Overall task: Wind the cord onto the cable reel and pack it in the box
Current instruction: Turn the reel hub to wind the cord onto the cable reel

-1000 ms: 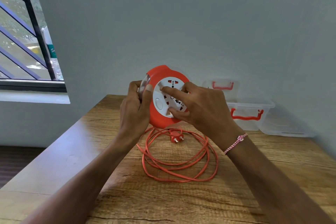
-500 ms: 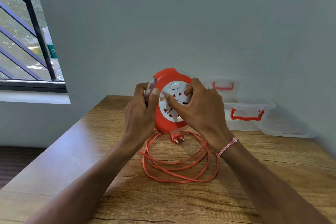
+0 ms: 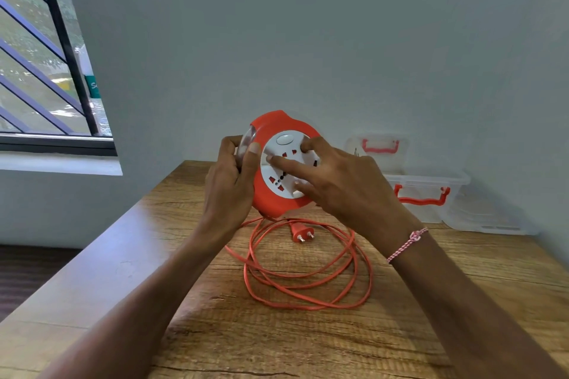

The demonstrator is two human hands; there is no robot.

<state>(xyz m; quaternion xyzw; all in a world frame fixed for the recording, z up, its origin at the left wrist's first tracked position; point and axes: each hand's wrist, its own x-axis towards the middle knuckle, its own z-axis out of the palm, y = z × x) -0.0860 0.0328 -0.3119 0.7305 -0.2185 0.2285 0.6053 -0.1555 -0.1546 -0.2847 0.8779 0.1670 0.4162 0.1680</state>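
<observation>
Reel is steadied by left hand, fingers curled round its 9 o'clock rim, so right hand, fingers extended onto hub, can wind cord.

We see bare forearms and a pink-and-white braided thread bracelet tied round our right wrist.
</observation>
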